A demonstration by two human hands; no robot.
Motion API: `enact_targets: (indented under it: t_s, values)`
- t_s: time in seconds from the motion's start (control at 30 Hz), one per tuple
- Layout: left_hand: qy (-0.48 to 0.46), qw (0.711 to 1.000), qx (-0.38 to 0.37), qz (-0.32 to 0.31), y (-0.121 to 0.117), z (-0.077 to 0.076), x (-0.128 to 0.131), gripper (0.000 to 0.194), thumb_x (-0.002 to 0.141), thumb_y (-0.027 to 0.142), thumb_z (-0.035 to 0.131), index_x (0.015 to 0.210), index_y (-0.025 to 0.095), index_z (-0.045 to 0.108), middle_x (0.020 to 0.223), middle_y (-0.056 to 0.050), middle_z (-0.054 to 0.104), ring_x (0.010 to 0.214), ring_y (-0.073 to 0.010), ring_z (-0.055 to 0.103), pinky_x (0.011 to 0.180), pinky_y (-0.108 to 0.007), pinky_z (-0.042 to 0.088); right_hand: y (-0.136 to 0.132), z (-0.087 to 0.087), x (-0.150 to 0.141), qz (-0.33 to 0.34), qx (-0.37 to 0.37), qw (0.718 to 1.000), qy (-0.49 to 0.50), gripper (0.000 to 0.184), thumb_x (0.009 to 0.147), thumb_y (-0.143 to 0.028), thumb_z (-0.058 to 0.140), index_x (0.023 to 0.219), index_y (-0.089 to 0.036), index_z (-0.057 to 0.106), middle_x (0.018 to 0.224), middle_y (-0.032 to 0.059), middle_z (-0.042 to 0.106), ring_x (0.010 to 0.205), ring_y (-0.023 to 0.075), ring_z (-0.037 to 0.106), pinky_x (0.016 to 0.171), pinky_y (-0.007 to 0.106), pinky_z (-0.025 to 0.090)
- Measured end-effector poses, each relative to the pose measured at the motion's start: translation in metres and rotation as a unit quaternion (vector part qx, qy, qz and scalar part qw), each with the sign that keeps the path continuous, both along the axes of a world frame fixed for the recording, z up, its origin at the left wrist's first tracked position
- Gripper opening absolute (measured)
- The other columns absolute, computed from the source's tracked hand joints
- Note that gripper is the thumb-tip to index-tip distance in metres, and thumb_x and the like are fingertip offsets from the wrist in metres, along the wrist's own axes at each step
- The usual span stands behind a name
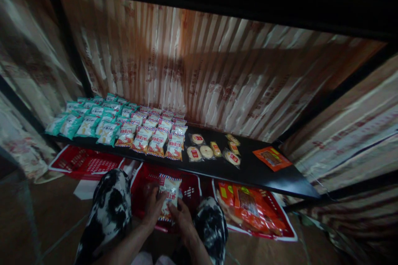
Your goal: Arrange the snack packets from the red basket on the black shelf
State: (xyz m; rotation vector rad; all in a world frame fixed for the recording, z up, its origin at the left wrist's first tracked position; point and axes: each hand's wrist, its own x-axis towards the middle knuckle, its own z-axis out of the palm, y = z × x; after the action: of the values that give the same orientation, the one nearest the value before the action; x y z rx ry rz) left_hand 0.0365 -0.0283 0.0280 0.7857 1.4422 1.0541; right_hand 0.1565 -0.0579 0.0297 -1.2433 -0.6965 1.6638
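Observation:
Between my knees, a white and orange snack bag [169, 190] with striped ends is held upright in both hands. My left hand [153, 207] grips its left side, and my right hand [183, 216] pinches its lower right side with the thumb on the front. Directly beneath is a red basket [196, 182], its contents mostly hidden by the bag and my hands. On the black shelf [199, 167] ahead, matching orange and white snack bags [157, 140] stand in rows. Teal snack bags [88, 125] fill the shelf's left end.
Round wrapped pastries [206, 152] and an orange packet [272, 158] lie on the shelf's right half. Below, a red basket [290, 225] holds orange packets [251, 205]; another red basket [93, 159] sits at left. Dark posts [70, 41] and a curtain [202, 70] enclose the shelf.

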Motion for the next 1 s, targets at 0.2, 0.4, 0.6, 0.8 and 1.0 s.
enact_targets:
  t_s: [0.2, 0.4, 0.6, 0.8, 1.0]
  values:
    - [-0.008, 0.999, 0.04, 0.007, 0.003, 0.001, 0.007, 0.062, 0.057, 0.064, 0.063, 0.094, 0.015, 0.058, 0.092, -0.012, 0.069, 0.087, -0.0276, 0.066, 0.076, -0.035, 0.051, 0.006, 0.002, 0.006, 0.0, 0.003, 1.0, 0.004, 0.064, 0.054, -0.054, 0.081, 0.103, -0.017, 0.064, 0.086, 0.0063, 0.072, 0.088, 0.0285, 0.068, 0.082, 0.04, 0.051]
    - [-0.019, 0.999, 0.043, 0.012, 0.007, 0.008, 0.018, 0.057, 0.058, 0.064, 0.064, 0.091, 0.017, 0.06, 0.089, -0.009, 0.07, 0.084, -0.0269, 0.066, 0.076, -0.035, 0.051, 0.012, 0.003, 0.018, 0.014, -0.002, 1.0, 0.018, 0.067, 0.057, -0.051, 0.081, 0.111, -0.018, 0.06, 0.093, 0.0082, 0.072, 0.091, 0.0284, 0.068, 0.08, 0.04, 0.052]
    - [-0.014, 0.999, 0.047, 0.005, 0.005, 0.009, 0.032, 0.056, 0.055, 0.064, 0.067, 0.086, 0.018, 0.061, 0.085, -0.009, 0.07, 0.083, -0.0278, 0.066, 0.074, -0.036, 0.051, 0.005, 0.008, 0.03, -0.016, 0.009, 1.0, 0.025, 0.066, 0.056, -0.051, 0.082, 0.108, -0.017, 0.061, 0.092, 0.0075, 0.072, 0.087, 0.0274, 0.068, 0.083, 0.04, 0.051]
    - [-0.053, 0.998, 0.017, 0.002, -0.007, 0.006, 0.043, 0.062, 0.055, 0.063, 0.066, 0.096, 0.017, 0.059, 0.095, -0.009, 0.07, 0.091, -0.0271, 0.066, 0.078, -0.034, 0.051, -0.007, 0.008, 0.042, -0.023, 0.003, 0.999, 0.03, 0.065, 0.056, -0.049, 0.083, 0.108, -0.017, 0.06, 0.093, 0.0079, 0.073, 0.086, 0.0271, 0.069, 0.084, 0.041, 0.051]
    - [-0.04, 0.998, 0.035, -0.021, -0.006, 0.004, 0.034, 0.059, 0.056, 0.064, 0.066, 0.092, 0.018, 0.059, 0.089, -0.008, 0.071, 0.086, -0.0268, 0.067, 0.073, -0.033, 0.052, -0.008, -0.004, 0.033, -0.03, 0.005, 0.999, 0.029, 0.067, 0.054, -0.054, 0.082, 0.107, -0.018, 0.061, 0.094, 0.0083, 0.072, 0.09, 0.0283, 0.068, 0.078, 0.039, 0.053]
